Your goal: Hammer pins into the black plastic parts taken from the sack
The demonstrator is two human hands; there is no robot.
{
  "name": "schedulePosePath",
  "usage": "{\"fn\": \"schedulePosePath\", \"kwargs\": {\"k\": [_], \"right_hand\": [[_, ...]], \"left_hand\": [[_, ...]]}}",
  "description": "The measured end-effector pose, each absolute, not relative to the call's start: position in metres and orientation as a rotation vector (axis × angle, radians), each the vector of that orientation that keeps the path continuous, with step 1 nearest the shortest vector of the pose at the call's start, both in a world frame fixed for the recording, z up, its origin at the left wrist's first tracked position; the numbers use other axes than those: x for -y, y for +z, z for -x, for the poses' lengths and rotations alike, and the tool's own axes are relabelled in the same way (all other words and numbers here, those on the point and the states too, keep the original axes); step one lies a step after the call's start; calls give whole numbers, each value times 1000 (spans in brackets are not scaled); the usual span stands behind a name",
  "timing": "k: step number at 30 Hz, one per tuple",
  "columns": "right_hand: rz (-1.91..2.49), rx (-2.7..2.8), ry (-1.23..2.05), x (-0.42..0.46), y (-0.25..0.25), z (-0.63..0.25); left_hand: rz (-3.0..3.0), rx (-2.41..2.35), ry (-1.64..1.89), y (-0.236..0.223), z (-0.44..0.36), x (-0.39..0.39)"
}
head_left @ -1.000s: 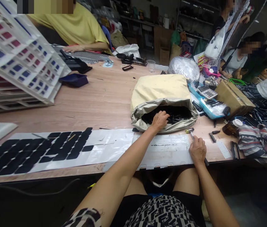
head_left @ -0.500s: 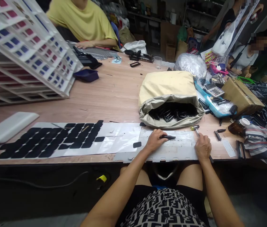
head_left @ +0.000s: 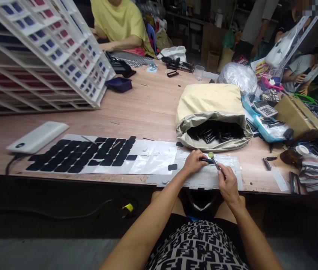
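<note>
- Your left hand [head_left: 195, 162] has its fingers closed on one end of a slim black part [head_left: 208, 161], held low over the pale mat [head_left: 195, 179] at the bench's near edge, probably to steady it.
- Your right hand [head_left: 229, 185] has its fingers wrapped around the handle of a small hammer [head_left: 215, 164]. The head is up and away from you, over the black part's free end; whether they touch, you cannot tell from this angle.
- The mat lies right in front of your lap, perhaps to shield the bench [head_left: 144, 116].
- Just beyond your hands, a cream sack [head_left: 211, 97] lies with its open mouth towards you, which seems meant for easy reach. Black pieces [head_left: 213, 133] are heaped inside.
- To its right, a blue tray [head_left: 274, 137] holds clear plastic and black pieces.
- Farther right, a brown jar [head_left: 288, 155] wears a white lid; its contents are hidden.
- At far left, a white crate [head_left: 63, 56] leans, red and blue showing through its holes.
</note>
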State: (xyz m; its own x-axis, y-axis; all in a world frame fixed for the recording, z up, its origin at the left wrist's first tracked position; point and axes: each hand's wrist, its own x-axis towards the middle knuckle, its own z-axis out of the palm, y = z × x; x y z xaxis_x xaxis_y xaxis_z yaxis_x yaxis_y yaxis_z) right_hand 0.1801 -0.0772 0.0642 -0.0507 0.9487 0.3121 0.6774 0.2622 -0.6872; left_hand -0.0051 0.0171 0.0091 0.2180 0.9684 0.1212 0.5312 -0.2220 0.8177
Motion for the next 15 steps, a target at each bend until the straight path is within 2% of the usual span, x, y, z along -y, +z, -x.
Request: {"fn": "schedulePosePath", "kwargs": {"k": [15], "right_hand": [[1551, 1787, 458, 82, 53, -186]], "left_hand": [[-1821, -1425, 876, 9, 3, -17]]}}
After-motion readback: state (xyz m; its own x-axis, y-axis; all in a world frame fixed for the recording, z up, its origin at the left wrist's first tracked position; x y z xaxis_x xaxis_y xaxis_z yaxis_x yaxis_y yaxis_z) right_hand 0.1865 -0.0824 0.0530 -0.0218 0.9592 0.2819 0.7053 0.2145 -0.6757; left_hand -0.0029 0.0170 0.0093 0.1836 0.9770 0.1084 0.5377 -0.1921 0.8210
